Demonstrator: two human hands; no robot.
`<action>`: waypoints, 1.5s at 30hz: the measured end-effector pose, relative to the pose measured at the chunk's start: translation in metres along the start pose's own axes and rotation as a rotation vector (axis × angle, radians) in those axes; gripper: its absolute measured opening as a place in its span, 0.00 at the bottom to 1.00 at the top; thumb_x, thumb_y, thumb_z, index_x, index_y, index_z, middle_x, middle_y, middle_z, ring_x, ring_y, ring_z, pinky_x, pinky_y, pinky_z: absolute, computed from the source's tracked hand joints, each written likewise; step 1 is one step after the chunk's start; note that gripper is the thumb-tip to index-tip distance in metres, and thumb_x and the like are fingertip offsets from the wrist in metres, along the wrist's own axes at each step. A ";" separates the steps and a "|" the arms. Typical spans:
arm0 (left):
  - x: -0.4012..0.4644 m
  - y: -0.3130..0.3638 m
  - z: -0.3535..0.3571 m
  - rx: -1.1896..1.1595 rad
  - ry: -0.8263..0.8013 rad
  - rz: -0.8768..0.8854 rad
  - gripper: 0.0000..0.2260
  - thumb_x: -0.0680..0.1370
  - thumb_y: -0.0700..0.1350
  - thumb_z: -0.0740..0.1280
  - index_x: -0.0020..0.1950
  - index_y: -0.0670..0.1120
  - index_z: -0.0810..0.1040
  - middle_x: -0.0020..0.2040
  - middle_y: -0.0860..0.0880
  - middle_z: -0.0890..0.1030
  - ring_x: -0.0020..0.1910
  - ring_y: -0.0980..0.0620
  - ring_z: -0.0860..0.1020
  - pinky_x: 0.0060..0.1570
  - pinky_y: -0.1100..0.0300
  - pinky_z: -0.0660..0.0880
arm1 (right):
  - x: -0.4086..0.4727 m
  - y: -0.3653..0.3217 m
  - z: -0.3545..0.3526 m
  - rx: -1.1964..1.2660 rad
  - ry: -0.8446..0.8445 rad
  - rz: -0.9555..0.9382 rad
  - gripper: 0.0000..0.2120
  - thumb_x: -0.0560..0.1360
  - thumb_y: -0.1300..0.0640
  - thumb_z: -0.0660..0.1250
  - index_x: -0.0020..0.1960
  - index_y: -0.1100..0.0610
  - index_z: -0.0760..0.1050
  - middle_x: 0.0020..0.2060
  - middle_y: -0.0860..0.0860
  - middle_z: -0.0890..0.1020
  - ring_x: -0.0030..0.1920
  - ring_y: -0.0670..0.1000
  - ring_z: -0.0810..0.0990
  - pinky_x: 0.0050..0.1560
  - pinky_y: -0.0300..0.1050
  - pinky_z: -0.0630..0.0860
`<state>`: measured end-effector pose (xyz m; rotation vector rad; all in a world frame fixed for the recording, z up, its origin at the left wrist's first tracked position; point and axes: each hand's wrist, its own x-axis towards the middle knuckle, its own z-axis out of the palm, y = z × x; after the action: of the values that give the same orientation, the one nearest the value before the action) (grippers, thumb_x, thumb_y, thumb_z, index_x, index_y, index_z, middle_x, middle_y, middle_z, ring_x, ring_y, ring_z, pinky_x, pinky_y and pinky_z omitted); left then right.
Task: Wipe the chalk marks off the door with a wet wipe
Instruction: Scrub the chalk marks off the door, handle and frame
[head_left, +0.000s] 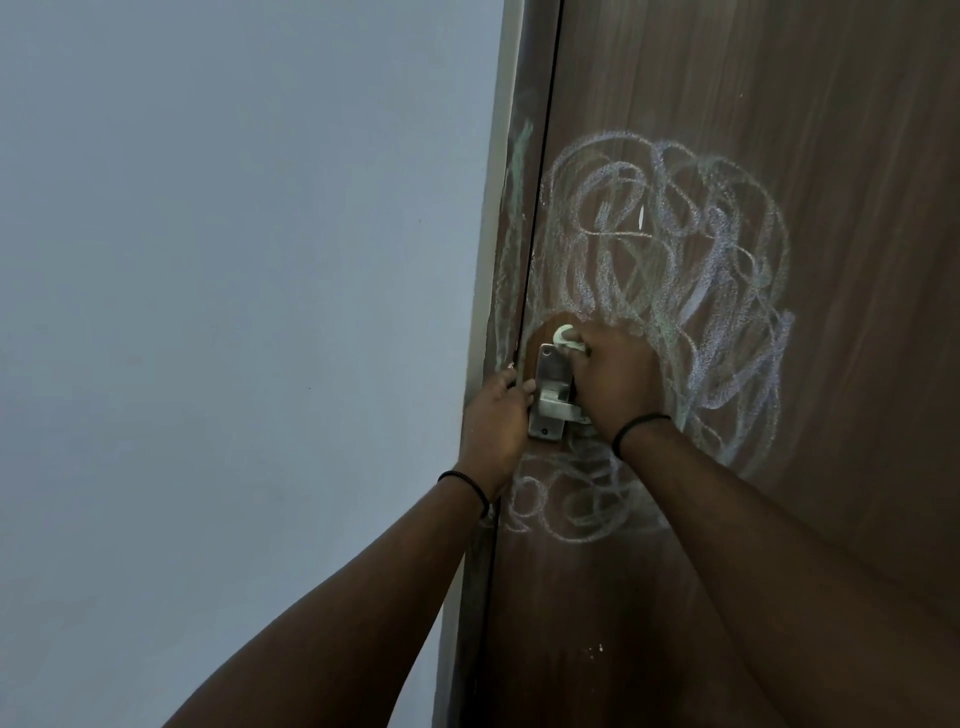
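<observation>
White wet wipe (565, 335) clamped in curled right hand (615, 376) fingers against brown door (831, 156), chalk marks (670, 260) above them; left hand (496, 415) fingers together beside metal handle plate (550, 395).

Both forearms are bare with no sleeves in view, and a thin black band circles each wrist, one below the left hand (493, 415) and one below the right hand (618, 379).

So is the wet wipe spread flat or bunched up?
Bunched up: the wet wipe shows only as a small wad poking from the right hand.
</observation>
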<state>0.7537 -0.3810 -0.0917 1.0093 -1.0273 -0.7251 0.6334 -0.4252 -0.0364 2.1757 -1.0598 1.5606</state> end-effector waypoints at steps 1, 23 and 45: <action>-0.001 0.000 0.001 0.011 -0.013 0.012 0.10 0.78 0.48 0.62 0.52 0.54 0.82 0.53 0.49 0.84 0.56 0.49 0.80 0.62 0.43 0.75 | -0.004 -0.003 0.000 -0.026 0.021 0.054 0.07 0.74 0.59 0.69 0.50 0.53 0.83 0.43 0.53 0.85 0.42 0.55 0.82 0.40 0.40 0.72; 0.006 -0.009 0.002 0.009 -0.006 0.031 0.09 0.81 0.46 0.62 0.57 0.49 0.80 0.52 0.50 0.83 0.54 0.53 0.81 0.57 0.55 0.77 | -0.003 -0.002 -0.007 0.101 -0.243 0.289 0.04 0.72 0.56 0.71 0.39 0.51 0.82 0.37 0.48 0.84 0.38 0.49 0.82 0.38 0.44 0.78; 0.005 -0.003 -0.004 0.109 -0.040 0.014 0.09 0.79 0.39 0.60 0.42 0.48 0.76 0.43 0.44 0.79 0.47 0.43 0.78 0.56 0.40 0.74 | 0.016 -0.008 -0.013 0.039 -0.611 0.052 0.08 0.73 0.65 0.71 0.44 0.55 0.86 0.44 0.51 0.86 0.46 0.46 0.81 0.47 0.40 0.75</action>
<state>0.7591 -0.3851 -0.0937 1.0842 -1.1178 -0.6858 0.6316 -0.4185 -0.0156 2.7529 -1.2543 0.9423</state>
